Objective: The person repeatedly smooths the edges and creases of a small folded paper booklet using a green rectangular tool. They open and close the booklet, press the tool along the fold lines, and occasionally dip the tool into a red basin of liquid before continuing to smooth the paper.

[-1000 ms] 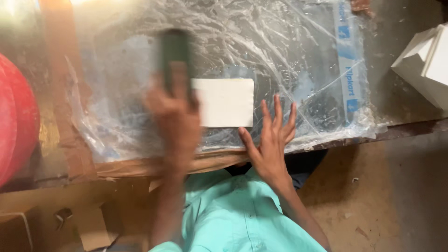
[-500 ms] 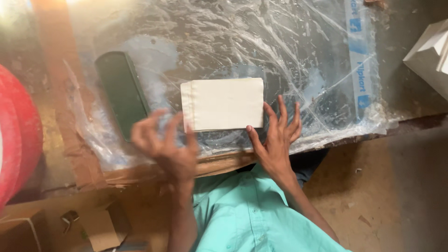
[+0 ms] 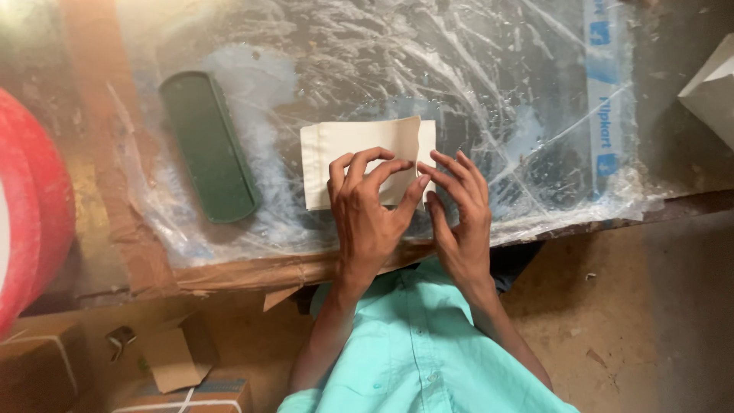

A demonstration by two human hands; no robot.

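A cream paper piece (image 3: pixel 348 157), like a small flat bag, lies on the crinkled clear plastic sheet (image 3: pixel 474 69) that covers the table. My left hand (image 3: pixel 371 210) rests on its near part, with the fingertips pinching its upper layer. My right hand (image 3: pixel 459 214) sits beside it at the paper's right end, fingers touching the lifted edge. The top layer curls up at the right corner (image 3: pixel 417 130). A dark green oblong tool (image 3: pixel 206 145) lies flat on the plastic to the left, apart from both hands.
A large red round object (image 3: pixel 30 199) fills the left edge. A white box (image 3: pixel 711 88) stands at the far right. Cardboard boxes (image 3: pixel 176 375) sit on the dirt floor below the table's front edge (image 3: pixel 252 268).
My left hand set the green tool down at the left and came over to the paper. Both hands now grip the paper, and its right corner has lifted.
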